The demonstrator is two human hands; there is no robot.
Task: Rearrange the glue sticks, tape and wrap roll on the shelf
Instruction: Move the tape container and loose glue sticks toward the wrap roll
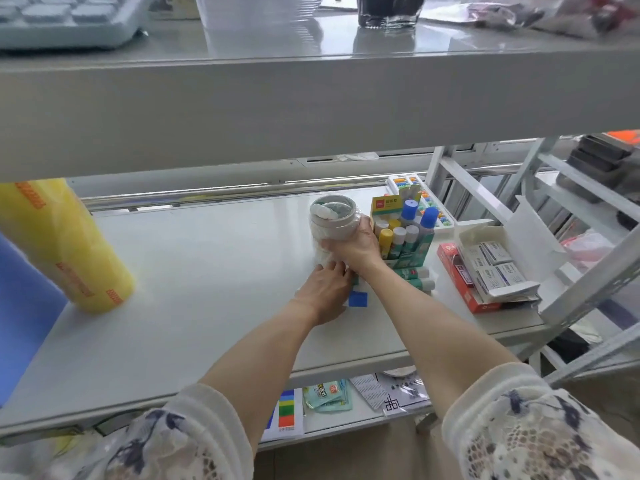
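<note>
Right hand (353, 249) grips stacked tape rolls (333, 223), upright, frame centre, touching glue stick box (403, 233) to its right. Left hand (327, 289) flat, fingers straight, at stack base. Wrap roll (65, 247) leans far left, well apart; left hand nearer.

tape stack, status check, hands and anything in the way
Right hand grips tape stack. Left hand flat at its base. Glue box tight on its right.

Stood in see-through yellow with orange lettering: tall plastic wrap roll (65, 244). Showed off-white: stacked tape rolls (333, 221). Wore blue, yellow and white caps: upright glue sticks (403, 230). Carried dark floral print on white: lace sleeves (540, 431).
</note>
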